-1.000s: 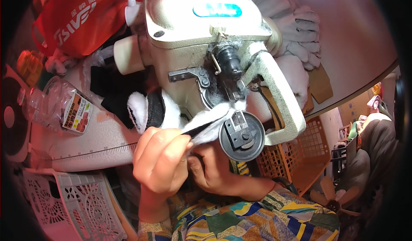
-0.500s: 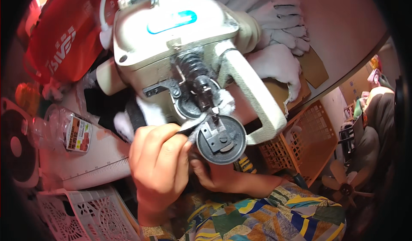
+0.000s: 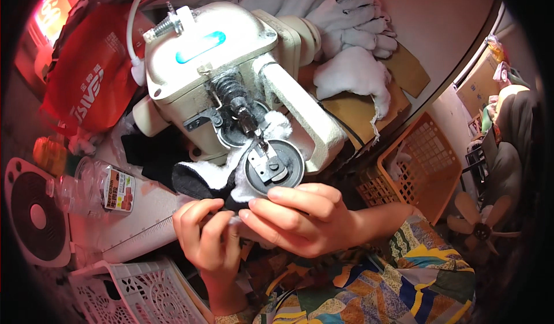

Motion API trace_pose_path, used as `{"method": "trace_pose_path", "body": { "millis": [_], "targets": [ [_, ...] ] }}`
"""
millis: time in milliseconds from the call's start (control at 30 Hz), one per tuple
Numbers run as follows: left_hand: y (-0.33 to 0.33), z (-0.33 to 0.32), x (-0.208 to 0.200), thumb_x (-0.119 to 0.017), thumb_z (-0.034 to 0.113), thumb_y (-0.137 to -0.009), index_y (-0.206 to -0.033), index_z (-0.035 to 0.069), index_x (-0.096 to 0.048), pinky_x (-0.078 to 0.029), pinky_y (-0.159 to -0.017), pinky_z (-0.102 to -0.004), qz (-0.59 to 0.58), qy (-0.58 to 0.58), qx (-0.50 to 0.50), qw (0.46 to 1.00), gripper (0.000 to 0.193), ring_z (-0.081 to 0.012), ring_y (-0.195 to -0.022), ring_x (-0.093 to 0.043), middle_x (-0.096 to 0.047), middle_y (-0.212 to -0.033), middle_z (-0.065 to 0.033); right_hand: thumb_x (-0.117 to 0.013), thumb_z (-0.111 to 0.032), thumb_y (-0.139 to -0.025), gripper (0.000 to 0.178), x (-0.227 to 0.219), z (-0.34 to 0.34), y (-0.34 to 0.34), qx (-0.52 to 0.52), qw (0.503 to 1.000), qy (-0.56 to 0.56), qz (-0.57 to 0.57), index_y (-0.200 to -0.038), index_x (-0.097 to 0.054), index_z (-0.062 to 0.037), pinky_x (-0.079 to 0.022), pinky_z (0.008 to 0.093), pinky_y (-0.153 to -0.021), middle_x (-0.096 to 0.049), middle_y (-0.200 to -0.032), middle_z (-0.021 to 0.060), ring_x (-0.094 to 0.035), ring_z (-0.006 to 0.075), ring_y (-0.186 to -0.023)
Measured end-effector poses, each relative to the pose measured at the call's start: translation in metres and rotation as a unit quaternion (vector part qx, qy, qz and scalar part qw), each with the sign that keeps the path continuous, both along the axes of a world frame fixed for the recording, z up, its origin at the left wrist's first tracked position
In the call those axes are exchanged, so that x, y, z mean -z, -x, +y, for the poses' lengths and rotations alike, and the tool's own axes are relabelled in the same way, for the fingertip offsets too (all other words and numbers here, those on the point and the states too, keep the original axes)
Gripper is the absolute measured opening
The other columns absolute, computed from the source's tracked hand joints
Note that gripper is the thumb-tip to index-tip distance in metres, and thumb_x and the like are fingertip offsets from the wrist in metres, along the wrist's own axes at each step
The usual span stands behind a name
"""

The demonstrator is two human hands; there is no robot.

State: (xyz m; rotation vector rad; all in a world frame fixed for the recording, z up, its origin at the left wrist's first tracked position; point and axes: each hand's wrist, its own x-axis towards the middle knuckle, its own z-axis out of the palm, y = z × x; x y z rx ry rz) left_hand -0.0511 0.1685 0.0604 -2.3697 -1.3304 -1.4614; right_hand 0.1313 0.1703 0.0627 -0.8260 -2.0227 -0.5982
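Pinching black-and-white fleece [image 3: 216, 177], L hand [image 3: 206, 234] sits lower ctr; R hand [image 3: 303, 217] touches the edge, thumb hidden, so can't tell if it grips. The fleece lies mid-frame, next to the round black disc [image 3: 292, 165] of the sewing machine [image 3: 183, 84]. Pale table [image 3: 147, 201] w/ ruler marks [image 3: 141, 230] spreads lower left, clear jar [image 3: 95, 180] on it; red bag [image 3: 92, 70] upper left, white gloves [image 3: 358, 23] upper ctr-right. Orange crate [image 3: 427, 162] & small fan [image 3: 480, 230] at right, white crate [image 3: 156, 286] bottom left.

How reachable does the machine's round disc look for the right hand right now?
Probably yes: the right hand is close to the round disc, with nothing visible between, though it may be holding fabric.
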Motion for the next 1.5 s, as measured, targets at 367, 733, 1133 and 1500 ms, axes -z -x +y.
{"method": "trace_pose_path", "body": {
  "millis": [367, 733, 1133, 1500],
  "targets": [
    [0.022, 0.002, -0.016, -0.068, 0.023, -0.086, -0.094, 0.007, -0.053, -0.043, -0.069, -0.0306, -0.177, -0.061, 0.181, 0.966, 0.023, -0.0202, -0.075, -0.054, -0.060, -0.082, -0.0062, -0.061, -0.019, -0.073, 0.024, -0.060, 0.021, 0.000, -0.206, 0.956, 0.185, -0.095, -0.094, -0.058, -0.0068, -0.045, 0.0343, -0.089, -0.059, -0.098, 0.0055, -0.058, 0.0214, -0.104],
    [0.014, 0.049, 0.028, -0.056, 0.029, -0.096, -0.113, 0.006, -0.060, -0.047, -0.087, -0.0301, -0.638, 0.367, 0.260, 0.625, 0.029, -0.0136, -0.096, -0.060, -0.064, -0.105, -0.0045, -0.068, -0.013, -0.074, 0.018, -0.062, 0.031, 0.011, -0.162, 0.955, 0.154, -0.196, -0.092, -0.067, -0.0127, -0.047, 0.0344, -0.084, -0.058, -0.098, 0.0020, -0.059, 0.0198, -0.099],
    [0.015, 0.020, 0.016, -0.047, 0.011, -0.092, -0.096, 0.002, -0.059, -0.048, -0.081, -0.0288, -0.664, 0.217, 0.069, 0.712, 0.016, -0.0138, -0.085, -0.059, -0.062, -0.092, -0.0048, -0.060, -0.017, -0.069, 0.015, -0.048, 0.032, 0.029, -0.204, 0.963, 0.117, -0.136, -0.077, -0.051, -0.0079, -0.047, 0.0315, -0.076, -0.052, -0.079, 0.0056, -0.059, 0.0207, -0.082],
    [-0.003, 0.001, 0.009, -0.061, 0.019, -0.095, -0.087, 0.006, -0.059, -0.047, -0.060, -0.0251, -0.657, 0.261, 0.074, 0.703, 0.016, -0.0089, -0.064, -0.056, -0.061, -0.077, -0.0001, -0.061, -0.015, -0.073, 0.012, -0.049, 0.024, 0.040, -0.184, 0.959, 0.185, -0.114, -0.079, -0.053, -0.0085, -0.045, 0.0309, -0.056, -0.051, -0.070, 0.0029, -0.057, 0.0183, -0.065]
  ]
}}
